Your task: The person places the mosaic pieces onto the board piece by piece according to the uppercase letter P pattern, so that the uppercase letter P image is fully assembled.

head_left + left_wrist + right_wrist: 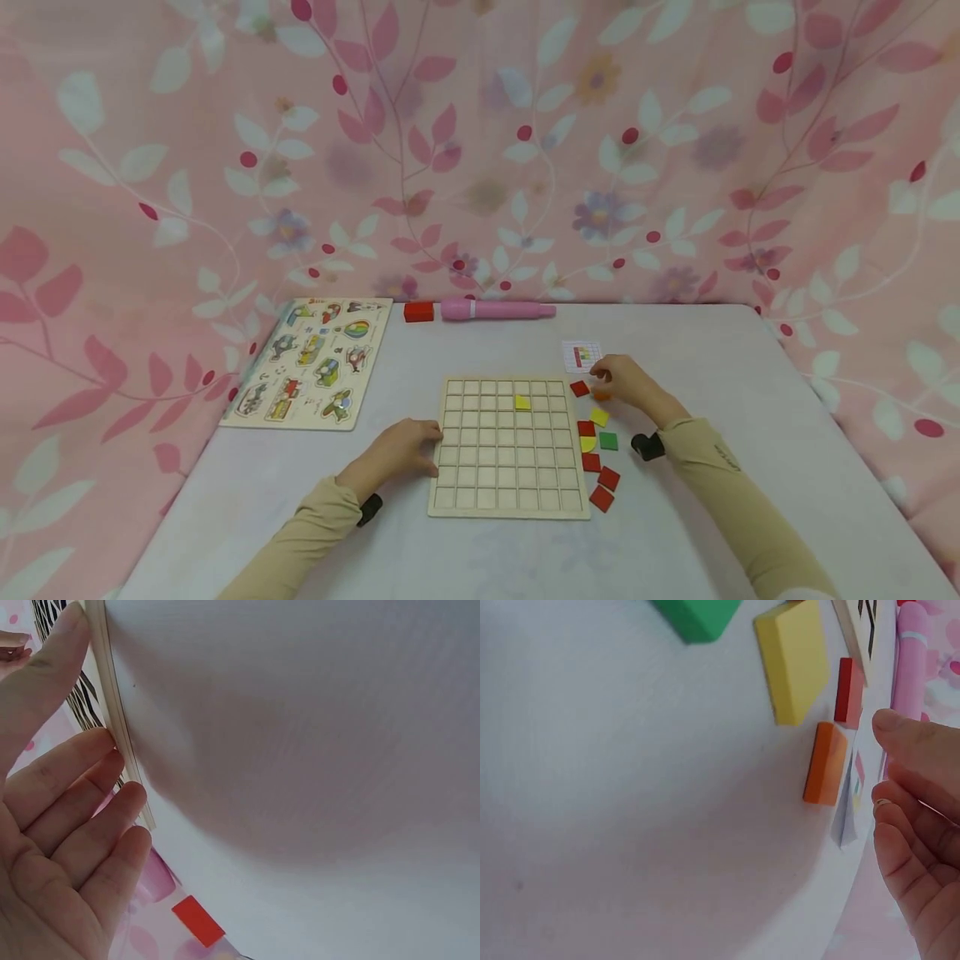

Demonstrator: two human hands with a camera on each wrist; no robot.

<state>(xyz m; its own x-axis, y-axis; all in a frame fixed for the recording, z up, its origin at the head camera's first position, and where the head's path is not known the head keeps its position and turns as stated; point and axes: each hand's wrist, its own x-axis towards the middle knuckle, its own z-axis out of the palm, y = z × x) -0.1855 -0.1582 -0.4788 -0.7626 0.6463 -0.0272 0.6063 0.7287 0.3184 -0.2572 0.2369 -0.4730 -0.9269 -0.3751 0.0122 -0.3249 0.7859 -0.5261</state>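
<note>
A wooden grid board [507,446] lies mid-table, with one yellow tile [522,403] in its upper part. My left hand [401,448] is at the board's left side, its thumb and fingertips touching the edge; the left wrist view shows these relaxed fingers [90,780] along the wooden rim. Beyond the board's upper right corner, my right hand [626,383] hovers with loosely bent fingers and nothing between them. Close below it are an orange tile [825,765] and a red tile [847,691]. A small printed card [581,357] lies just past its fingertips.
Several red tiles [602,498], a green tile [608,441] and a yellow tile [599,417] lie along the board's right side. At the back left is a picture puzzle board [307,408]. A red block [418,312] and a pink microphone-shaped stick [495,310] line the back edge.
</note>
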